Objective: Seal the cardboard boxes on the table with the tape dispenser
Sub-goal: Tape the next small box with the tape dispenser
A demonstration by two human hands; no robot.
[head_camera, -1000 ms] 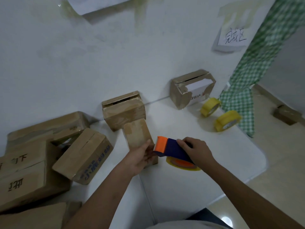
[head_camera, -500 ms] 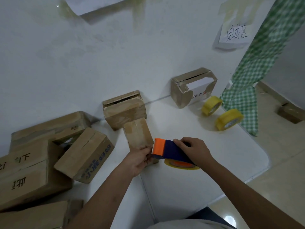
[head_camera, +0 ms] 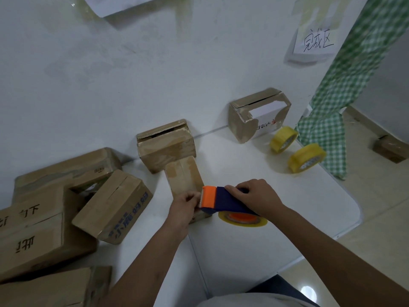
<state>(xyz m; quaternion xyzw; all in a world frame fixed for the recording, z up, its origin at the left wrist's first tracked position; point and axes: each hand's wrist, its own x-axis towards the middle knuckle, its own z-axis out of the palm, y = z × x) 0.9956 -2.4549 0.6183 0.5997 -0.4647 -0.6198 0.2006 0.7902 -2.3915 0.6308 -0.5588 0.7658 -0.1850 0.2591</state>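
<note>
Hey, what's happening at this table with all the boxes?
A person is taping a cardboard box shut. Their right hand grips a blue and orange tape dispenser at the near end of a small box, while the left hand pinches at the dispenser's toothed edge, apparently the tape end. More boxes lie piled to the left, and two spare yellow tape rolls stand by the wall.

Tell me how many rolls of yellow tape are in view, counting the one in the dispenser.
3. Two loose rolls stand on edge at the table's far right, one nearer the wall, one nearer the table edge. The third sits in the tape dispenser, gripped by the right hand.
</note>
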